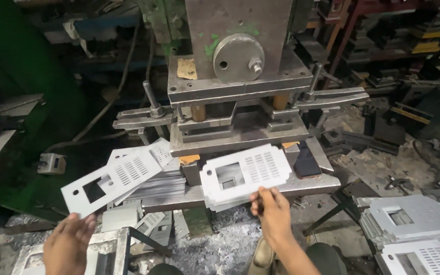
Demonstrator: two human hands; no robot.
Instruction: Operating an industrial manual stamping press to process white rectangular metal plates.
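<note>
Left hand (69, 244) grips a punched white metal plate (112, 179) by its corner, left of the press die (235, 133). Right hand (272, 213) pinches a notched plate (244, 174) at the die's front.

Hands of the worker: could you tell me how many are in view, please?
2: the left hand holds a punched white plate; the right hand grips the plate stack at the press.
</note>
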